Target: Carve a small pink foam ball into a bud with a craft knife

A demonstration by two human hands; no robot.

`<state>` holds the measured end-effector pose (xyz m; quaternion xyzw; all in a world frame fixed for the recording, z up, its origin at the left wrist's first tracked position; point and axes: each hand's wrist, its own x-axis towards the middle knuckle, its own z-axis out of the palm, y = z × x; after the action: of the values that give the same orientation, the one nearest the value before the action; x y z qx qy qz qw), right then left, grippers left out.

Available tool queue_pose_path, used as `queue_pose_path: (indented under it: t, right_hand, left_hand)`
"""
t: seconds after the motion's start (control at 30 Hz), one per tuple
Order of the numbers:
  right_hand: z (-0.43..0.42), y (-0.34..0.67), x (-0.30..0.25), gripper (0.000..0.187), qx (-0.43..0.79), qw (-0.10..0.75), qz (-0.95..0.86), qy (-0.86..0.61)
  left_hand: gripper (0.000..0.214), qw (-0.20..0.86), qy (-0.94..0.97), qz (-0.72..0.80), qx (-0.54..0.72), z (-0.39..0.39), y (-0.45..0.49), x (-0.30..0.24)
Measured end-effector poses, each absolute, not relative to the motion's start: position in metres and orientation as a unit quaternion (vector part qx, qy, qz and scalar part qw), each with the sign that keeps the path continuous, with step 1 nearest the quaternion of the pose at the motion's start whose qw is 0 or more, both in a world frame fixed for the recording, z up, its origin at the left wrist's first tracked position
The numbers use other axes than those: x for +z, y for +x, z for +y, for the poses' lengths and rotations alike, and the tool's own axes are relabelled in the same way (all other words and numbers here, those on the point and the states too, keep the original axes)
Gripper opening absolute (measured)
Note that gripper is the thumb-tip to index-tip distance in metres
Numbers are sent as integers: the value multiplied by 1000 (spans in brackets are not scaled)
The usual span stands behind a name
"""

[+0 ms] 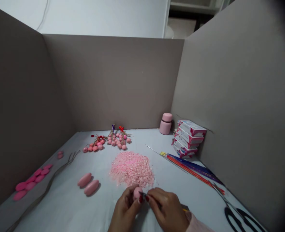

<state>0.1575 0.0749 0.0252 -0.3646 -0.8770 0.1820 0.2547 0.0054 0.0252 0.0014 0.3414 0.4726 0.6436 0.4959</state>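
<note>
My left hand (126, 207) is closed around a small pink ball (137, 192), thumb and fingers pinching its sides. In my right hand (166, 206) is a utility knife (185, 207), its dark, pointed blade end touching the ball's right side. Most of the knife's body is hidden by my fingers; a dark end with a yellow strip shows behind the hand. Just beyond both hands lies a loose heap of pale pink shavings (132, 169). To the left, two smooth pink oval pieces (91, 187) rest on the white table.
Along the left lie bright pink discs (31, 185) and long brown stems (48, 183). Tied clusters of pink balls (118, 140) sit at the back, near a pink flask (166, 124). Stacked boxes (188, 138), red and blue pipe cleaners (193, 169) and scissors (236, 212) are on the right.
</note>
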Motion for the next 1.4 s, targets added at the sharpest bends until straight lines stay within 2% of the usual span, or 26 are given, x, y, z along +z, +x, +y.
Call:
queue_pose_path:
  t: [0.1,0.27,0.8,1.0,1.1,1.27,1.4]
  right_hand:
    - [69,155,22,26,174,237,-891,-347]
    - [70,155,22,26,149,228,-897,-349]
    - [73,154,23,26,146,221,-884,-385]
    - [86,162,26,29,137,240,-848,-453]
    - [82,162,26,30,163,265,-853,-420]
    - [71,156,22,26,171,241,-883,-366]
    - [71,155,18,25,165,235,-885,-366]
  left_hand:
    - [25,488,373,471,633,26,5,1]
    - [20,477,395,477,624,26,4,3]
    - [19,470,424,485,603,28,1,-1]
    - [23,486,429,467,602,26,3,0]
    - [22,472,402,485,617,28,2,0]
    - [30,487,368,463,643,31,2,-3]
    - [26,492,357,470,639,29,3,-1]
